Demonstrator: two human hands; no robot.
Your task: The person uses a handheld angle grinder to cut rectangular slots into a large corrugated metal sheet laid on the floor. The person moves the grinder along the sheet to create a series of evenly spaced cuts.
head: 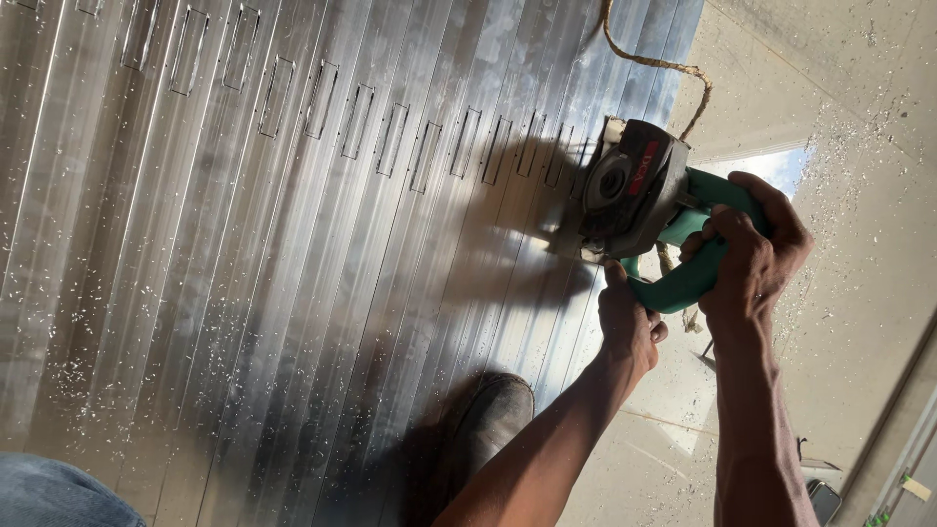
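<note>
Knee [59,493] and boot [493,415] at bottom, on the sheet [244,244]. Both hands clamp the saw [644,195]: left hand [630,327], right hand [752,249], fingers closed. Likely mid-cut; next needs steady feed along the line.

Sunlit concrete floor [859,146], speckled with pale metal shavings [878,107].

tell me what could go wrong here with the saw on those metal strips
The left hand sits close under the green handheld power saw, so a slip could reach the fingers. The dark boot stands on the silver slotted metal strips, which might shift. The frayed brown cord trails near the cutting end.
</note>
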